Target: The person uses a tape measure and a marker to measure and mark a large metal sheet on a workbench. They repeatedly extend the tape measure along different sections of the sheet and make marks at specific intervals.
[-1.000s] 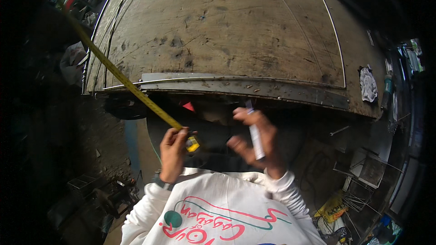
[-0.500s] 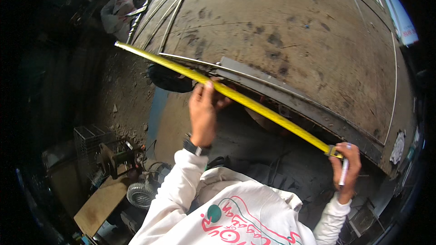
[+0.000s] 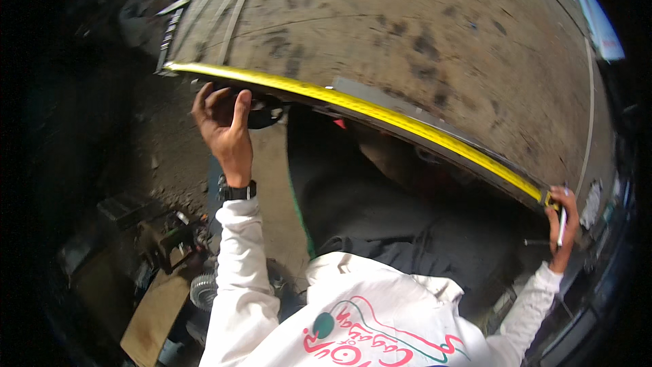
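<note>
A yellow tape measure (image 3: 367, 105) is drawn out along the near edge of a worn wooden tabletop (image 3: 367, 41), from its left corner to the right side. My right hand (image 3: 564, 214) is closed round the tape's case end. A slim white pen-like stick (image 3: 562, 227) also sits in that hand, pointing down. Just below the blade near its left end, my left hand (image 3: 229, 136) is open, thumb and fingers apart, holding nothing. A dark watch (image 3: 238, 191) is on the left wrist. A grey flat metal strip (image 3: 380, 97) lies behind the blade.
Thin metal rods (image 3: 239, 10) lie at the tabletop's left side. A pale plastic bag (image 3: 144, 13) is beyond the left corner. Lower left are a wooden board (image 3: 155, 312) and a ribbed round machine part (image 3: 204, 291). A crumpled whitish scrap (image 3: 592, 202) is near the right edge.
My left hand has let go of the blade and moved left. My right hand has moved right and up with the tape case, and the blade has come against the tabletop edge.
</note>
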A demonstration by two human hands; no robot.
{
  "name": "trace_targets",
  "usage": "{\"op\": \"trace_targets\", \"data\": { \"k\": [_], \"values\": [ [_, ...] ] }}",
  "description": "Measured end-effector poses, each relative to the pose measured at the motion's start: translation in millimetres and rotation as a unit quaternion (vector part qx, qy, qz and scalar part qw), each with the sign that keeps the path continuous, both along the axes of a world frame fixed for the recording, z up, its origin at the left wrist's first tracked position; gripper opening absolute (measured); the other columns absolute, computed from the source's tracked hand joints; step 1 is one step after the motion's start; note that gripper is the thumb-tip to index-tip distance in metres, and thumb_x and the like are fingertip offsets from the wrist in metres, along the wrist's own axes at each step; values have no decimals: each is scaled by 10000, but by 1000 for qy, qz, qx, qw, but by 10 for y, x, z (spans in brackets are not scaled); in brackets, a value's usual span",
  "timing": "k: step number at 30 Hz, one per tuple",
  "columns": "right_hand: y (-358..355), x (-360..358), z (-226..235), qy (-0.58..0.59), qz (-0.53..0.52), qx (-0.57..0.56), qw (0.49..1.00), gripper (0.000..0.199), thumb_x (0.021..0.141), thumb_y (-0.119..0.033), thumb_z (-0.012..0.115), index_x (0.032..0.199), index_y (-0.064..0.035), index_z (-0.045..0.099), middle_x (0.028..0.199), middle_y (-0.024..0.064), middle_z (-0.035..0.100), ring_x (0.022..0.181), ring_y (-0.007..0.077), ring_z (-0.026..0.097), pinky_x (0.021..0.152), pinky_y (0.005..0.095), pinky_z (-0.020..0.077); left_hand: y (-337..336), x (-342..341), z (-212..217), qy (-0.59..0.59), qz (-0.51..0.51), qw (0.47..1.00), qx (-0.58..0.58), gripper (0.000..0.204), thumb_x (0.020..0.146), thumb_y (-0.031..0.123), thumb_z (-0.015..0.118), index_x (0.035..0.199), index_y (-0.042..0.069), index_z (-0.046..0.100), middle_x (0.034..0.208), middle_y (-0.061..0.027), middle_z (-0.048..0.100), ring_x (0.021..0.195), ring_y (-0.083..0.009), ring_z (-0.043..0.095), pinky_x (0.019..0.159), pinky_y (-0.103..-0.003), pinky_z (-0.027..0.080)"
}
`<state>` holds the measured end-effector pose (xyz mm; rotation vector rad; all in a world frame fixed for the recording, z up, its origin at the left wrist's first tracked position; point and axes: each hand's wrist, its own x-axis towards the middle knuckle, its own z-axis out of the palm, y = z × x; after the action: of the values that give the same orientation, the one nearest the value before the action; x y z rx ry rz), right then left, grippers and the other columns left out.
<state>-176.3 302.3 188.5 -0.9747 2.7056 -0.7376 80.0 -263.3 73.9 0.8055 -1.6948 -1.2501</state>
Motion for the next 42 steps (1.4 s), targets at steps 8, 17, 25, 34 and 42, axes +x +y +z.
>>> {"op": "trace_targets", "data": {
  "k": [8, 17, 25, 34, 42],
  "values": [
    [-313, 95, -24, 73, 3, 36, 997, 390, 764, -17, 791, 1125, -43, 647, 1097, 155, 664, 1040, 337, 623, 932, 392, 481, 351, -344, 222, -249, -212, 846, -422, 499, 808, 210, 778, 1297, 229, 682, 1295, -9, 625, 1278, -241, 532, 1156, -500, 300],
    [-295, 16, 9, 76, -3, 25, 997, 376, 745, -12, 814, 1081, -36, 649, 1075, 146, 666, 1015, 333, 632, 900, 384, 493, -151, -527, 577, -223, -386, 770, -456, 403, 804, -6, 717, 1194, 94, 709, 1064, -85, 673, 967, -286, 647, 855, -396, 527],
    [-219, -339, -51, 102, -21, 2, 995, 317, 759, -61, 800, 1041, -30, 659, 1003, 158, 647, 973, 360, 609, 882, 396, 483, -128, -916, 573, -168, -390, 751, -505, 407, 756, -15, 711, 1153, 76, 715, 1048, -95, 680, 924, -286, 662, 787, -389, 557],
    [-113, -563, -244, 149, -46, -6, 988, 326, 810, -16, 760, 1119, -20, 659, 1132, 175, 664, 1109, 352, 615, 1007, 421, 452, -150, -715, 411, -210, -189, 841, -461, 324, 855, 130, 754, 1178, 153, 732, 1165, -80, 663, 1071, -286, 624, 939, -420, 486],
    [42, -639, -442, 163, -66, 27, 984, 238, 889, -44, 689, 1107, -20, 598, 1086, 138, 609, 1063, 295, 592, 980, 388, 443, -1153, -175, 247, -240, -32, 888, -392, 413, 797, 208, 840, 1175, 91, 720, 1247, -98, 654, 1139, -303, 614, 990, -424, 479]
  ]
}}
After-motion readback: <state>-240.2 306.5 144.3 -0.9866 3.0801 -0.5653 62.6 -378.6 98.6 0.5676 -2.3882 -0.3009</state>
